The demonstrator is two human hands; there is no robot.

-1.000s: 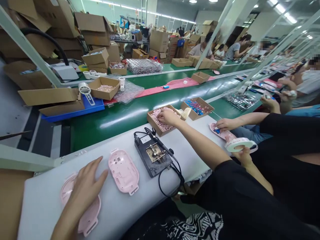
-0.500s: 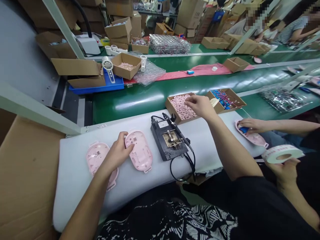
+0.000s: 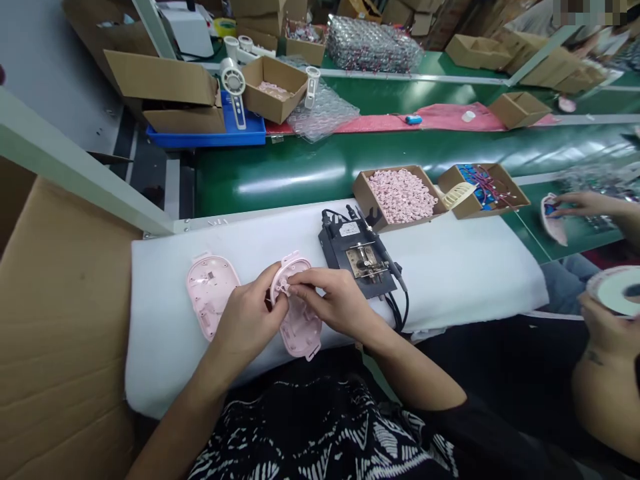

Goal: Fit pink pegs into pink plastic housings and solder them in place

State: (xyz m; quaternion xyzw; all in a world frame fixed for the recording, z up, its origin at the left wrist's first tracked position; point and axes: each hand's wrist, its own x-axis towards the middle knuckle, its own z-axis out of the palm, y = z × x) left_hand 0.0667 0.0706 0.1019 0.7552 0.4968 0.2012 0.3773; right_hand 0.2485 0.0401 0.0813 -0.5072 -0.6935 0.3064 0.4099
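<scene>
My left hand is closed on the left rim of a pink oval plastic shell, its open inside facing up. My right hand reaches over the shell's upper end, thumb and fingers pinched on a small pink plastic part. This part is at or just above the shell's inner face; whether it touches cannot be told. A second pink shell lies on the white padded surface to the left, partly behind my left hand.
Beyond a black soldering device stand a box of small pink parts and a box of blue batteries. At right, a co-worker's hand holds another shell; another hand grips a tape roll. A cardboard box borders the left.
My right hand has left the box of pink parts and come to the shell with a small pink part. The view has shifted. A co-worker's hand and shell are farther out.
</scene>
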